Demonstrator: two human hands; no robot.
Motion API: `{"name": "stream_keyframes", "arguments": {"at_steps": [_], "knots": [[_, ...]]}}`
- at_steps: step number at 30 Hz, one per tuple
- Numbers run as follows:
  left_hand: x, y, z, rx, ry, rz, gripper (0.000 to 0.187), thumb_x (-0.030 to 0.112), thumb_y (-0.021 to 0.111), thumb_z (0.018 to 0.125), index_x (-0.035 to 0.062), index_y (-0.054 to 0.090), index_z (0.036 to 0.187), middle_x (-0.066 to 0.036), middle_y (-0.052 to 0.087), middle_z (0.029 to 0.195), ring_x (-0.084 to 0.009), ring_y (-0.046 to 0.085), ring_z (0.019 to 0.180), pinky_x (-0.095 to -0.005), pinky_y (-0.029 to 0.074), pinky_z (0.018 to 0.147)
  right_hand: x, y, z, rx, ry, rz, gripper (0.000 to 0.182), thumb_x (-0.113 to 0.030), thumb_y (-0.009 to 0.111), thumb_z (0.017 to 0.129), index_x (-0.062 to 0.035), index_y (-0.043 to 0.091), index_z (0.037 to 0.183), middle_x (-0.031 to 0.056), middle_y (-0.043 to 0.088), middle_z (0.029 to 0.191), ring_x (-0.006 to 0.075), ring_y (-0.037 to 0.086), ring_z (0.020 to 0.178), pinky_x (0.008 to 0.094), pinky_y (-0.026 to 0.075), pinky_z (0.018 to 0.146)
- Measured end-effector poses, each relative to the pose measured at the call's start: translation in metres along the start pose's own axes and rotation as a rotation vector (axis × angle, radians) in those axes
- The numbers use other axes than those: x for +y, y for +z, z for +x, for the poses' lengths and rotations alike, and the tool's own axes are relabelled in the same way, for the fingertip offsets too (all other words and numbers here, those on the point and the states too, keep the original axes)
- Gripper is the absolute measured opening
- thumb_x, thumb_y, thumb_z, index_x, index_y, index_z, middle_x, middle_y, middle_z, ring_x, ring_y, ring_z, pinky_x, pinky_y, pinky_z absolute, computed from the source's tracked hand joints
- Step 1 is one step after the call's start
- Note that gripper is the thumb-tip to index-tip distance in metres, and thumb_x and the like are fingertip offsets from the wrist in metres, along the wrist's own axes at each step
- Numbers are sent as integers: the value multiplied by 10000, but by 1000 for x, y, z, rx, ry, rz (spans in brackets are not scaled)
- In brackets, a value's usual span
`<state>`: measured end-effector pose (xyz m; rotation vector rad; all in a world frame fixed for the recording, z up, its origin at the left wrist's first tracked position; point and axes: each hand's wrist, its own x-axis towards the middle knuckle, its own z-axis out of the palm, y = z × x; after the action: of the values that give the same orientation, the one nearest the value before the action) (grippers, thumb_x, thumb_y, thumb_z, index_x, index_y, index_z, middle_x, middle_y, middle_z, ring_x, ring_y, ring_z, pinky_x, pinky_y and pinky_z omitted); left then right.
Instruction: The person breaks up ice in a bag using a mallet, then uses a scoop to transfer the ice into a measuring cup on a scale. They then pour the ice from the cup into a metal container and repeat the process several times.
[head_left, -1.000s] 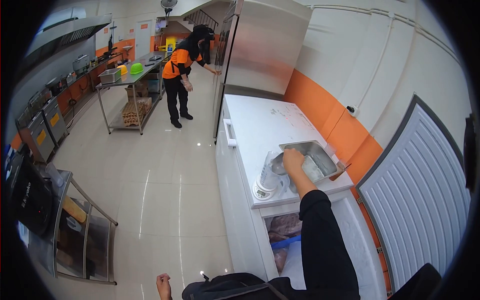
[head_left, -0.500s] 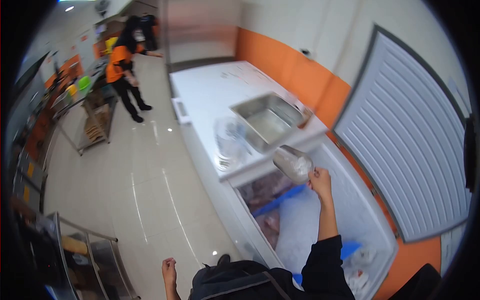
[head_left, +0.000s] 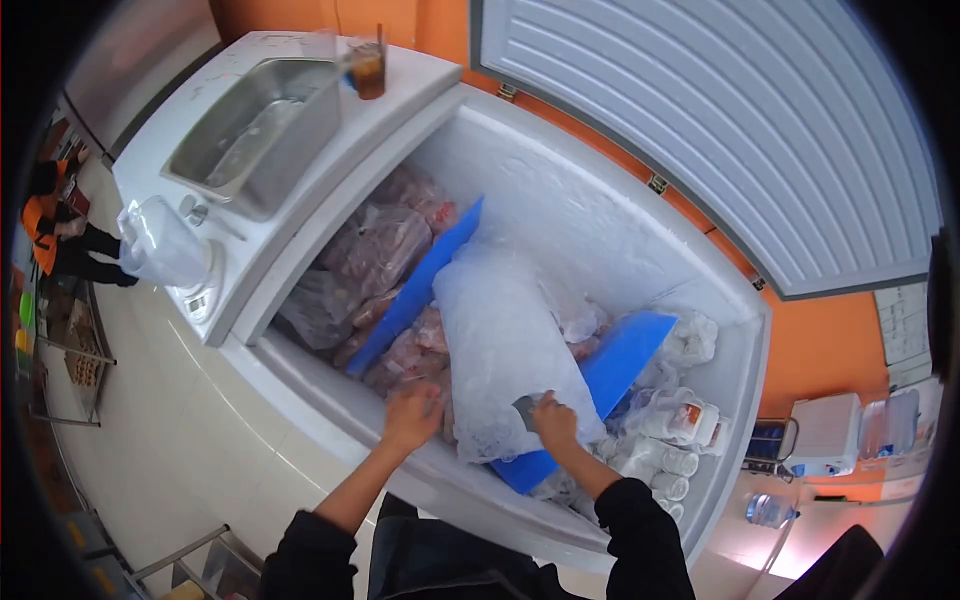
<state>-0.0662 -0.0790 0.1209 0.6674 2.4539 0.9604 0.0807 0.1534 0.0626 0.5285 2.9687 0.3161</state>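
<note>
My right hand (head_left: 556,420) is closed round the handle of a metal scoop (head_left: 524,411). Only a small dark part of the scoop shows, at the near end of a large, frosty clear plastic bag (head_left: 505,320) that looks full of ice; the rest is hidden. My left hand (head_left: 413,415) is just left of the bag, above the near wall of the chest freezer (head_left: 690,255). Its fingers are slightly blurred and loosely apart, with nothing visible in them. Blue dividers (head_left: 425,285) stand on both sides of the bag.
Bagged frozen meat (head_left: 385,245) fills the freezer's left side; white containers (head_left: 680,465) in plastic lie at right. On the white counter are a steel pan (head_left: 255,135), a clear jug (head_left: 160,240) and an iced drink (head_left: 368,72). The raised lid (head_left: 700,110) leans back. A co-worker (head_left: 60,230) stands far left.
My view has turned down and toward the freezer. The scoop has gone from near the counter's edge down to the bag's near end. My left hand has come up over the freezer's near side.
</note>
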Motion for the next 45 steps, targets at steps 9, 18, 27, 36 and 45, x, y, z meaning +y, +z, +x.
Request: {"name": "stream_keyframes", "arguments": {"at_steps": [9, 18, 27, 36, 45], "knots": [[-118, 234, 107, 22, -681, -29, 530, 431, 315, 862, 30, 483, 1165, -219, 481, 1201, -386, 443, 1118, -428, 339, 943, -33, 69, 13, -33, -245, 163, 255, -43, 590, 595, 116, 620, 792, 225, 588, 718, 147, 594, 509, 260, 476, 401], [-146, 268, 71, -99, -1053, -406, 556, 442, 297, 866, 17, 460, 1185, -233, 487, 1184, -392, 446, 1112, -427, 337, 944, -49, 82, 13, -182, 133, 13, 231, -71, 569, 647, 84, 636, 805, 289, 586, 860, 171, 607, 552, 246, 483, 413], [-147, 268, 58, -170, -1219, -609, 582, 454, 279, 871, 4, 437, 1205, -247, 494, 1167, -398, 449, 1105, -427, 336, 945, -35, 58, -15, -692, 269, 500, 180, -97, 594, 702, 28, 642, 821, 249, 608, 880, 298, 638, 767, 367, 523, 632], [-146, 259, 68, -165, -1266, -665, 608, 465, 262, 876, -8, 414, 1225, -261, 500, 1150, -404, 452, 1098, -426, 335, 946, -82, 115, -33, -992, 1158, 1047, 219, -83, 620, 654, 46, 620, 831, 216, 635, 826, 301, 644, 786, 343, 518, 668], [-150, 263, 79, -132, -1168, -613, 606, 457, 261, 876, -17, 419, 1218, -265, 494, 1157, -407, 445, 1106, -424, 332, 949, -102, 135, -17, -736, 1322, 1508, 121, -20, 540, 749, 75, 559, 822, 159, 581, 724, 249, 591, 538, 305, 489, 433]]}}
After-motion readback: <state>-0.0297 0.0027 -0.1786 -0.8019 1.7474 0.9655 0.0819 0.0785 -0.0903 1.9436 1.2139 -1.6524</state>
